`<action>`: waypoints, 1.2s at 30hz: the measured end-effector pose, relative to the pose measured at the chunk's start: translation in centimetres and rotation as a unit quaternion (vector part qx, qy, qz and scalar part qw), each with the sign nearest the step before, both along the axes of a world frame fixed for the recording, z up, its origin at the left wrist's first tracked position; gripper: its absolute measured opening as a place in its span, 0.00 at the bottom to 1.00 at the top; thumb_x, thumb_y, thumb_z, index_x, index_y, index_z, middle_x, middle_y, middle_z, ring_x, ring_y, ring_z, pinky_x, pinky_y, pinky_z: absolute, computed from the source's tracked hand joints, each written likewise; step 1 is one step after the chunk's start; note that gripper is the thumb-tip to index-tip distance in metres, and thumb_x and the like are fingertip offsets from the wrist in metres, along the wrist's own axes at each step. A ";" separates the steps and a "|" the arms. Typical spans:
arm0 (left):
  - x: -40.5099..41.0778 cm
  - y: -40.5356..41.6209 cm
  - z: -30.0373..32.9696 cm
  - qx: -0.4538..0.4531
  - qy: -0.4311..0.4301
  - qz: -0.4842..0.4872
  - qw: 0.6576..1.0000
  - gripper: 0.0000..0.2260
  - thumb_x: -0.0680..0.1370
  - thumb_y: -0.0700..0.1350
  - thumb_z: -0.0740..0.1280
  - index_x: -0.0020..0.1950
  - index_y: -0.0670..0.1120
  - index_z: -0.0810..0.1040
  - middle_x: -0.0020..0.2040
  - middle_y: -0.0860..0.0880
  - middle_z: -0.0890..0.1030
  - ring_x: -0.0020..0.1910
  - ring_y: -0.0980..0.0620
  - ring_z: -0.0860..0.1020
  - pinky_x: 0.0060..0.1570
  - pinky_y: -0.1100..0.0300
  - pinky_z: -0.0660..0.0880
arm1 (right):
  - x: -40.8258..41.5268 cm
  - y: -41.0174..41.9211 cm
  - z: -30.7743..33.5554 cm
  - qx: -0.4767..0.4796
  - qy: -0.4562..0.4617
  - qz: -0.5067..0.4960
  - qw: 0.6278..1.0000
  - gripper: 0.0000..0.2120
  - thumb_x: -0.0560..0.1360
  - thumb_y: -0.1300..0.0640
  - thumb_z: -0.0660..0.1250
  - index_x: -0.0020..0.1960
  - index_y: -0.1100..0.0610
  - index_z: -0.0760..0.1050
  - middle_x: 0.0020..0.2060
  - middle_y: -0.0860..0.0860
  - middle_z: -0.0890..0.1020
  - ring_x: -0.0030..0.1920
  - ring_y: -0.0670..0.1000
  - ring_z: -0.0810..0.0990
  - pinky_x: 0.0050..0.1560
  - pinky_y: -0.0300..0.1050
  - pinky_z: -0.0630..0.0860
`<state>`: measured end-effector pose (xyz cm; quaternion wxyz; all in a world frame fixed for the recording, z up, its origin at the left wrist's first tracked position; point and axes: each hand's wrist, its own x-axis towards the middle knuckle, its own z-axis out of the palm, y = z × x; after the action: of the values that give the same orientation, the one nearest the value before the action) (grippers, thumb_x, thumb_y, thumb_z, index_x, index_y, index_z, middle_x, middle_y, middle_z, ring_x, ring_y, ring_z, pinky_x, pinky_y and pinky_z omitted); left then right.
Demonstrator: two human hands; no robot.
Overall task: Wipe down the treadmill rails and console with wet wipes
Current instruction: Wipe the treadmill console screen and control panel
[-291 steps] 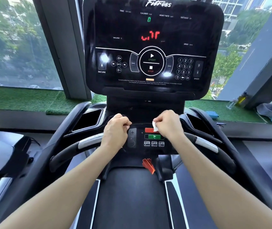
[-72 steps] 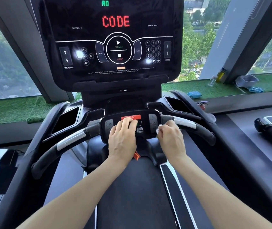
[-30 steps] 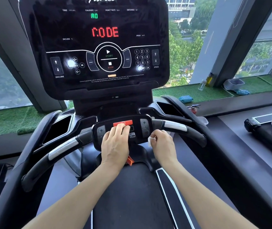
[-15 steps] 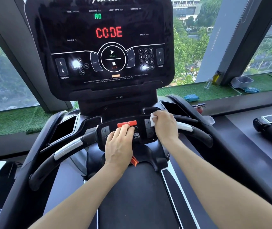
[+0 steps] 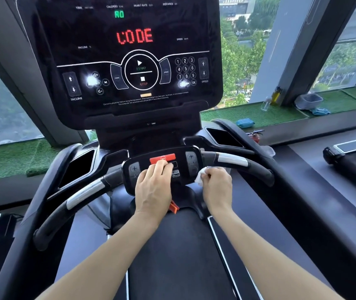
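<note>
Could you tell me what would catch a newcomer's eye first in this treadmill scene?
Most striking is the red word CODE glowing high on the black console screen. Below it, on the small control panel between the handlebars, the left hand rests flat with fingertips at the red stop bar, while the right hand pinches a white wet wipe against the panel's right edge.

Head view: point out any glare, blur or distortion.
Head view: two white glare spots on the glossy console, one by the media buttons, one over the keypad's bottom row; wide-angle bending of the window frames; fine console print soft; wipe overexposed.
</note>
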<state>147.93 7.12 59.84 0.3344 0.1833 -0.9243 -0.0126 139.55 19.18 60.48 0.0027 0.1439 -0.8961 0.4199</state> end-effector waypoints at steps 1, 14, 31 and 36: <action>0.0 -0.1 0.0 -0.003 -0.001 -0.003 1.000 0.15 0.68 0.34 0.73 0.53 0.44 0.81 0.50 0.49 0.80 0.47 0.49 0.79 0.46 0.56 0.75 | 0.2 0.1 -0.1 0.002 0.004 -0.004 1.000 0.14 0.77 0.65 0.59 0.35 0.56 0.76 0.46 0.53 0.79 0.47 0.53 0.76 0.42 0.40 0.63; 0.3 -0.5 0.1 -0.007 0.000 -0.018 1.000 0.14 0.69 0.34 0.72 0.53 0.45 0.81 0.51 0.50 0.80 0.48 0.50 0.78 0.48 0.58 0.72 | 0.1 0.9 -0.5 0.057 0.131 0.100 0.985 0.09 0.74 0.70 0.61 0.47 0.65 0.80 0.45 0.55 0.76 0.42 0.58 0.76 0.41 0.48 0.73; 0.7 -0.9 0.3 0.004 -0.009 -0.046 0.999 0.17 0.66 0.33 0.73 0.54 0.44 0.81 0.50 0.50 0.80 0.46 0.49 0.79 0.47 0.56 0.75 | 2.0 -1.0 0.0 0.083 0.129 0.135 0.979 0.10 0.77 0.67 0.60 0.50 0.67 0.80 0.47 0.58 0.76 0.45 0.58 0.75 0.43 0.49 0.72; 0.8 -0.8 0.6 0.012 -0.022 -0.047 0.999 0.20 0.64 0.32 0.74 0.55 0.44 0.81 0.51 0.50 0.80 0.48 0.49 0.79 0.48 0.56 0.75 | 0.7 0.0 0.0 0.085 0.113 0.118 0.983 0.10 0.77 0.66 0.60 0.50 0.66 0.80 0.47 0.57 0.75 0.46 0.58 0.76 0.47 0.50 0.74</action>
<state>148.76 6.28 60.45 0.3109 0.1443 -0.9388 -0.0354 140.22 19.17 60.52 0.0422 0.2952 -0.8989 0.3209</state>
